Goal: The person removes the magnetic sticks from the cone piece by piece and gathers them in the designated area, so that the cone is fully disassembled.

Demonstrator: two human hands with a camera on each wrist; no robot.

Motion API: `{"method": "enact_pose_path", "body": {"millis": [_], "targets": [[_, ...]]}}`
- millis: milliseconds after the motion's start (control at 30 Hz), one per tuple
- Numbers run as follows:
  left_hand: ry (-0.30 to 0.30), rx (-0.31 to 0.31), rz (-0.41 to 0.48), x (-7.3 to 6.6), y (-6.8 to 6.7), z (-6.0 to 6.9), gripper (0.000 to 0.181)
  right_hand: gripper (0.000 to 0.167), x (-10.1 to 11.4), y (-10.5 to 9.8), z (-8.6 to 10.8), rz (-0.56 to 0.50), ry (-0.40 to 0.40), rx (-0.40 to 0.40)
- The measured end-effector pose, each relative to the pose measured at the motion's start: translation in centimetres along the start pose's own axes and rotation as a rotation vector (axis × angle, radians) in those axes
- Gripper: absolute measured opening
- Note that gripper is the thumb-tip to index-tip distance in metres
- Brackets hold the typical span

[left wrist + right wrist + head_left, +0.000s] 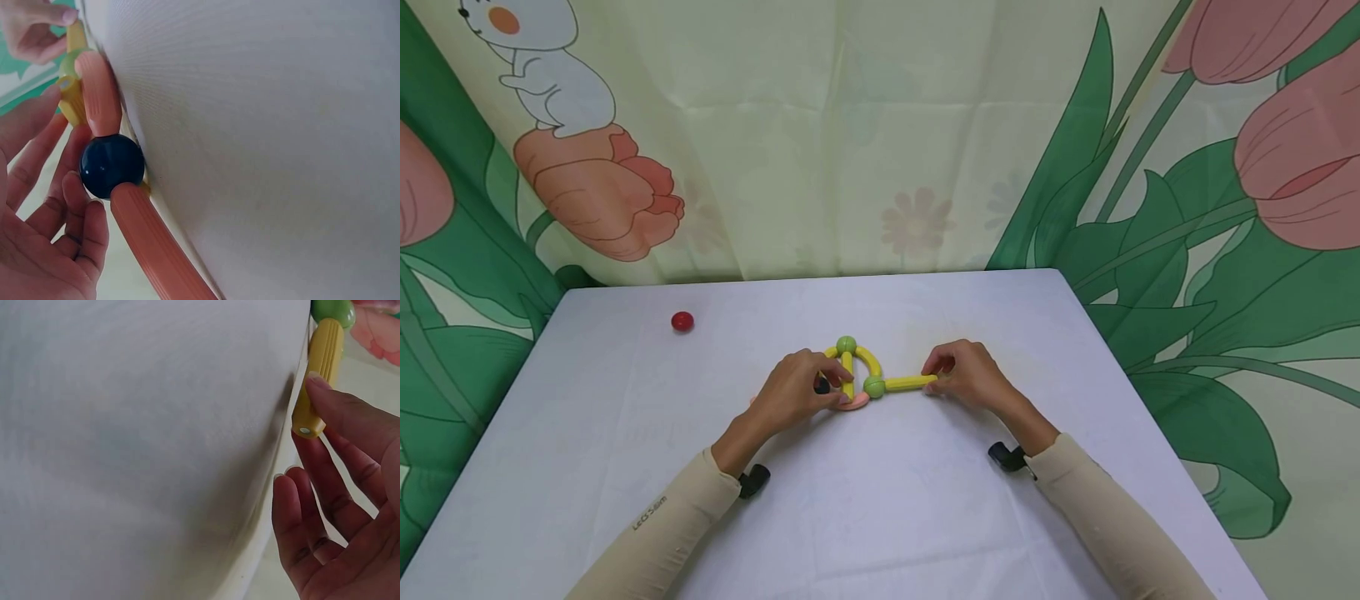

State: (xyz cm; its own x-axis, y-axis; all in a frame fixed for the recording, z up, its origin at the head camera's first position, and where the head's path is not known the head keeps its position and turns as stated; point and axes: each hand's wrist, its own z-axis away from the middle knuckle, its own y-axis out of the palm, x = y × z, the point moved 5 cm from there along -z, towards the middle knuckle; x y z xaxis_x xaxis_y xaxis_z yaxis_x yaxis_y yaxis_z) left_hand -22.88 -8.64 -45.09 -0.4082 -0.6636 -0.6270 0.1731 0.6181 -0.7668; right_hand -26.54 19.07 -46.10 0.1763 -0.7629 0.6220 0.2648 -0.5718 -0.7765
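A construction of sticks and balls stands at the middle of the table. It has yellow curved pieces [871,360], an upper green ball [846,344], a lower green ball [874,386] and pink curved pieces [103,94] joined to a dark blue ball [112,165]. My left hand [797,387] pinches the near end of a yellow stick [847,367] that runs from the upper green ball. On the right, my right hand [973,375] pinches the free end of another yellow stick [322,375], whose other end meets the lower green ball.
A red ball [682,321] lies by itself toward the back left of the white-covered table [880,517]. Behind the table's far edge hangs a printed curtain [850,167]. Dark wrist cameras [755,481] sit at both sleeve cuffs.
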Motion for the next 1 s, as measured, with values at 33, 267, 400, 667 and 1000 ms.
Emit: {"method": "enact_pose_path", "body": {"millis": [33,267,400,667,1000], "targets": [[-0.001,0.001,0.000,0.0,0.0,0.0,0.023,0.022,-0.1,0.1,0.0,-0.001,0.005,0.003],[0.006,0.000,0.002,0.1,0.0,-0.1,0.023,0.023,-0.2,0.3,-0.3,0.034,0.002,0.005],[-0.001,-0.001,0.013,0.3,-0.2,0.0,0.024,0.027,0.3,0.3,-0.4,0.053,-0.062,-0.020],[-0.042,-0.044,0.009,1.5,-1.9,0.9,0.034,0.032,1.9,0.9,-0.6,-0.019,-0.145,-0.045],[-0.158,-0.010,-0.017,4.7,-3.5,3.1,0.035,0.033,4.9,2.3,-1.3,-0.098,-0.215,-0.055]]}}
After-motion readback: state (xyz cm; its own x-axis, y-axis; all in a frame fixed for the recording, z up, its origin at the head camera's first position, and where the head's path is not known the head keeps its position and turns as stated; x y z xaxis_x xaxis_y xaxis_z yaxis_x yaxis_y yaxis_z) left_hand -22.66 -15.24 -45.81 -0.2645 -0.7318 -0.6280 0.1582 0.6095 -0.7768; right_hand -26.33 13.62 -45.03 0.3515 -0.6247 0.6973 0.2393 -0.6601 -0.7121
